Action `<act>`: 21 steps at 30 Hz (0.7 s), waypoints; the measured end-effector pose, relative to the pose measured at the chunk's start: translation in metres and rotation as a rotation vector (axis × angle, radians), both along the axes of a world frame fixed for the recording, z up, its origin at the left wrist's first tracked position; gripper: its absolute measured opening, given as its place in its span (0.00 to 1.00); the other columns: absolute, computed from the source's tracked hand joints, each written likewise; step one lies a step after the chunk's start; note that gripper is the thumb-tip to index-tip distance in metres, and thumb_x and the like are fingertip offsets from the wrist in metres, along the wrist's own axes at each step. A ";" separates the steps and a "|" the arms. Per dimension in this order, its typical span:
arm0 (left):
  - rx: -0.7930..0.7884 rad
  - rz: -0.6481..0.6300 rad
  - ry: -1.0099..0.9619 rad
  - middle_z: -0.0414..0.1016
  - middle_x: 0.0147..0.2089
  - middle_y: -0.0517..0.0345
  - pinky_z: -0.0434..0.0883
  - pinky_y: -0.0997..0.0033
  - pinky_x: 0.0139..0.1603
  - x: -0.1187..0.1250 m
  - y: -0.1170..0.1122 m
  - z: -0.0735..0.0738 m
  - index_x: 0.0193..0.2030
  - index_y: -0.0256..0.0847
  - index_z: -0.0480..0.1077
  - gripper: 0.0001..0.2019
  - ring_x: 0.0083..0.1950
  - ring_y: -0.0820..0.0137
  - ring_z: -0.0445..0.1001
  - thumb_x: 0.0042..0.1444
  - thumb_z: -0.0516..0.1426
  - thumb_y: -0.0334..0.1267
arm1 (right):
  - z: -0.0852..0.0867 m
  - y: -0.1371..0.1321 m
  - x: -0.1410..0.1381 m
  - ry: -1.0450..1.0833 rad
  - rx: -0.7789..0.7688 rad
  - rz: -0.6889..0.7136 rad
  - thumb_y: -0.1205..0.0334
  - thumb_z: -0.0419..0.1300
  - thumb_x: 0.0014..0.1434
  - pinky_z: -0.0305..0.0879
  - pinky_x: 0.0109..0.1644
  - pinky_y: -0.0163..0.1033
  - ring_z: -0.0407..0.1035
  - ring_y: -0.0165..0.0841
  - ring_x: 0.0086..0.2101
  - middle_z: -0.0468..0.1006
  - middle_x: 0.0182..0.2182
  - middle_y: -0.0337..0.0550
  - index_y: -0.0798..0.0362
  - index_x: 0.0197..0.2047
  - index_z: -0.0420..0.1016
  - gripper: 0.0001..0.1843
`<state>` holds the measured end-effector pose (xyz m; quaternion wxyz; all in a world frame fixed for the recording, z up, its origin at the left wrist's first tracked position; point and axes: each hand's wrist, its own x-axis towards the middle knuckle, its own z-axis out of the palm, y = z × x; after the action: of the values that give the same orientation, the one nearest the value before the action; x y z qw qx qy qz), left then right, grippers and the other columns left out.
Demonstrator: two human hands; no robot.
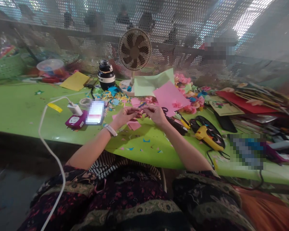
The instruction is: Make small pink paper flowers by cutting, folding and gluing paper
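My left hand (pixel 125 117), with a pale band at the wrist, and my right hand (pixel 156 115) meet over the middle of the table. Their fingertips pinch what looks like a small piece of pink paper, mostly hidden by the fingers. Below the left hand lie small pink paper squares (pixel 134 125). Just beyond the right hand, a large pink sheet (pixel 170 96) overlaps a pale green sheet (pixel 150 85). Dark scissors handles (pixel 165 111) show beside the right hand. Folded paper flowers (pixel 195 101), mainly pink, are heaped farther right.
A desk fan (pixel 135 49) and a black bottle (pixel 106 77) stand at the back. Left are a lit phone (pixel 95 112) and a purple plug adapter (pixel 75 121) with a white cable. Right, a yellow glue gun (pixel 208 138) lies near the table edge. Paper scraps (pixel 146 140) dot the green table.
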<state>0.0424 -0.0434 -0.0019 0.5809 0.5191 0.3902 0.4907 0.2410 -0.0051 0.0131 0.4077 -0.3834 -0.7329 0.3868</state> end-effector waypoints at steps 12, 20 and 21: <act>0.039 0.108 0.003 0.83 0.44 0.51 0.78 0.72 0.37 -0.004 0.000 0.004 0.48 0.37 0.74 0.12 0.41 0.68 0.83 0.57 0.65 0.34 | 0.004 -0.006 0.000 -0.103 0.094 0.033 0.58 0.60 0.58 0.69 0.33 0.37 0.72 0.31 0.26 0.80 0.29 0.43 0.55 0.34 0.81 0.11; -0.032 0.150 -0.068 0.83 0.49 0.49 0.79 0.68 0.43 -0.005 -0.002 0.010 0.51 0.38 0.74 0.15 0.45 0.67 0.82 0.57 0.65 0.32 | 0.000 -0.007 -0.005 0.051 -0.037 0.013 0.53 0.64 0.57 0.70 0.29 0.36 0.71 0.29 0.24 0.79 0.29 0.42 0.54 0.32 0.79 0.12; -0.035 0.149 -0.064 0.83 0.49 0.48 0.79 0.67 0.43 -0.005 -0.003 0.010 0.52 0.38 0.73 0.16 0.45 0.67 0.83 0.57 0.65 0.32 | 0.000 -0.008 -0.006 0.064 -0.045 0.012 0.53 0.64 0.57 0.69 0.29 0.36 0.71 0.29 0.24 0.79 0.29 0.42 0.54 0.32 0.79 0.12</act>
<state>0.0378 -0.0460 0.0084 0.5638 0.4627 0.4176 0.5420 0.2352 -0.0134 0.0133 0.4200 -0.3755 -0.7128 0.4177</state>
